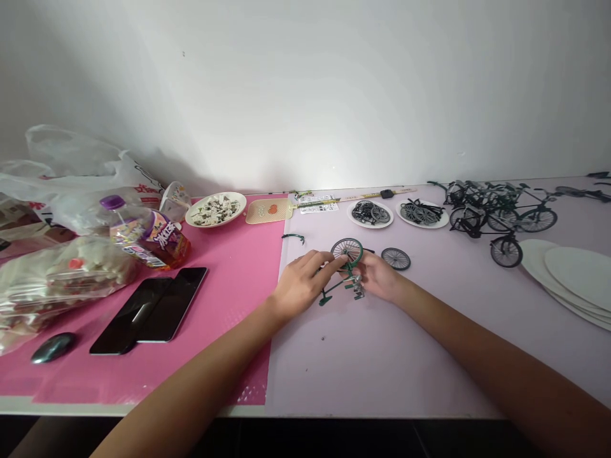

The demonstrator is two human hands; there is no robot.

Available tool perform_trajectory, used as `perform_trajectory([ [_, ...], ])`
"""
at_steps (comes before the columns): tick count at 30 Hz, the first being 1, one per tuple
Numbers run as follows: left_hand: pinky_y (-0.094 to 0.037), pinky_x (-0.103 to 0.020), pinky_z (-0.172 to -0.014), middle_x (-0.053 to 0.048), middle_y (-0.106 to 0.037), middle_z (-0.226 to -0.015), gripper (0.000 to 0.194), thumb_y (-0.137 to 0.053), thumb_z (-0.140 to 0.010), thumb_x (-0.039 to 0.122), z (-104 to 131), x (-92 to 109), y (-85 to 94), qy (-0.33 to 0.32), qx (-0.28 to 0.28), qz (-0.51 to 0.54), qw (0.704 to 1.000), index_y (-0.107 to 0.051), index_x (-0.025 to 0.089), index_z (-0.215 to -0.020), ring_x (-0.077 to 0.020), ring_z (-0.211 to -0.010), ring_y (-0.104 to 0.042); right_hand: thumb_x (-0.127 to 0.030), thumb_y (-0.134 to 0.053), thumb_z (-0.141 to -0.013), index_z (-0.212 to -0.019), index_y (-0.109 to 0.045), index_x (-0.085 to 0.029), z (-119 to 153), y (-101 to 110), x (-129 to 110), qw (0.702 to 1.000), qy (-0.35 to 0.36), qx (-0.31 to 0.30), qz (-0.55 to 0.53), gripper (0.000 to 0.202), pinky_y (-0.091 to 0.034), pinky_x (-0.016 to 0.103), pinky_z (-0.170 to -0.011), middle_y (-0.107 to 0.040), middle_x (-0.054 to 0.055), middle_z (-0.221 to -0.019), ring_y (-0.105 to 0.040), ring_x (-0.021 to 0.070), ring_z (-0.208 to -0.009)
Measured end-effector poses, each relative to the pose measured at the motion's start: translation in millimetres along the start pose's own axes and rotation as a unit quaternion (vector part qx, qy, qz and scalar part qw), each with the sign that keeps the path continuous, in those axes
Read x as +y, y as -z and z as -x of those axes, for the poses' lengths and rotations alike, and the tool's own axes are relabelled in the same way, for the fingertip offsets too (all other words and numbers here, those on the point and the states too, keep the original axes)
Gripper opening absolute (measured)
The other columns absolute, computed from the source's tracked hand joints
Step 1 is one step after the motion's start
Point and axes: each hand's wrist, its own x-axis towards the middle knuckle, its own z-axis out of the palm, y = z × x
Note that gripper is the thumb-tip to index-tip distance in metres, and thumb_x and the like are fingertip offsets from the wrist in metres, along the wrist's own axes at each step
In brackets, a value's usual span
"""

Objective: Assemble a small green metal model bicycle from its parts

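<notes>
A small green model bicycle (329, 296), with one spoked wheel showing at its top, is held tilted above the lilac table surface between both hands. My left hand (305, 280) has its fingers closed on it near the wheel's hub. From the right side my right hand (377, 275) grips the frame; its fingertips are partly hidden behind the wheel. A loose spoked wheel (396, 259) lies on the table just beyond my right hand. Farther left is a curved green piece (293, 237), resting apart from both hands.
Two white plates of black parts (370, 224) stand behind, with assembled model bicycles (506, 210) and stacked white plates (582, 273) at right. On the pink mat are two phones (165, 312), a mouse (54, 347), a drink bottle (147, 235) and a plate of white bits (214, 210).
</notes>
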Motion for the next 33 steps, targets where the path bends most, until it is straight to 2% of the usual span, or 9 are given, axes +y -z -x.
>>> perform_trajectory([
  [3, -0.056, -0.026, -0.076, -0.01, -0.071, -0.11, 0.04, -0.038, -0.108, 0.01, 0.5, 0.4, -1.4, 0.011, -0.003, 0.013, 1.0, -0.052, 0.019, -0.145, -0.0175, -0.096, -0.069, -0.047, -0.088, -0.067, -0.071, -0.051, -0.022, -0.8, -1.8, 0.6, 1.0, 0.006, 0.002, 0.022, 0.045, -0.027, 0.024, -0.048, -0.034, -0.007, -0.056, -0.031, 0.0094, -0.053],
  [9, -0.055, -0.026, -0.075, -0.01, -0.07, -0.11, 0.04, -0.041, -0.105, 0.008, 0.7, 0.0, -2.6, 0.037, -0.017, 0.038, 0.998, -0.057, 0.019, -0.14, -0.0173, -0.096, -0.068, -0.045, -0.086, -0.066, -0.077, -0.052, -0.023, -2.7, -5.3, 2.6, 0.997, 0.017, 0.043, 0.063, 0.042, -0.027, 0.025, -0.044, -0.046, -0.005, -0.058, -0.041, 0.0113, -0.052],
  [13, -0.054, -0.025, -0.072, -0.009, -0.069, -0.11, 0.043, -0.044, -0.101, 0.004, 1.5, 0.7, -3.4, 0.064, -0.015, 0.073, 0.995, -0.058, 0.02, -0.139, -0.017, -0.094, -0.068, -0.046, -0.085, -0.069, -0.074, -0.047, -0.024, -0.9, -8.1, 0.1, 0.996, 0.012, 0.049, 0.069, 0.044, -0.026, 0.024, -0.043, -0.042, -0.007, -0.055, -0.038, 0.0103, -0.048],
  [18, -0.057, -0.027, -0.075, -0.011, -0.068, -0.115, 0.044, -0.049, -0.099, 0.008, 3.7, 0.0, -6.7, 0.124, -0.001, 0.146, 0.981, -0.059, 0.021, -0.14, -0.0184, -0.098, -0.069, -0.053, -0.08, -0.076, -0.077, -0.052, -0.023, 3.3, -8.9, -3.9, 0.999, 0.018, 0.011, 0.049, 0.041, -0.029, 0.024, -0.044, -0.048, -0.004, -0.062, -0.041, 0.011, -0.052],
  [22, -0.056, -0.026, -0.073, -0.01, -0.068, -0.113, 0.041, -0.056, -0.097, 0.01, 3.5, -2.0, -7.6, 0.162, 0.014, 0.199, 0.966, -0.062, 0.021, -0.136, -0.0169, -0.091, -0.068, -0.05, -0.08, -0.08, -0.086, -0.058, -0.023, 5.9, -8.7, -5.8, 0.998, 0.019, -0.031, 0.048, 0.035, -0.03, 0.023, -0.044, -0.049, -0.004, -0.066, -0.04, 0.0114, -0.055],
  [29, -0.056, -0.026, -0.071, -0.01, -0.067, -0.11, 0.041, -0.059, -0.097, 0.011, 3.6, -3.9, -7.8, 0.151, 0.031, 0.258, 0.954, -0.064, 0.021, -0.136, -0.0141, -0.081, -0.063, -0.056, -0.081, -0.08, -0.079, -0.054, -0.023, 6.4, -10.5, -5.0, 0.997, 0.026, -0.032, 0.059, 0.042, -0.029, 0.023, -0.043, -0.047, -0.005, -0.063, -0.038, 0.0105, -0.052],
  [33, -0.056, -0.026, -0.07, -0.01, -0.067, -0.11, 0.041, -0.059, -0.097, 0.012, 4.6, -4.2, -7.9, 0.148, 0.03, 0.259, 0.954, -0.064, 0.022, -0.136, -0.0144, -0.082, -0.064, -0.06, -0.082, -0.078, -0.084, -0.056, -0.024, 7.2, -13.5, -4.1, 0.997, 0.025, -0.012, 0.071, 0.045, -0.029, 0.023, -0.043, -0.048, -0.005, -0.064, -0.039, 0.0103, -0.052],
])
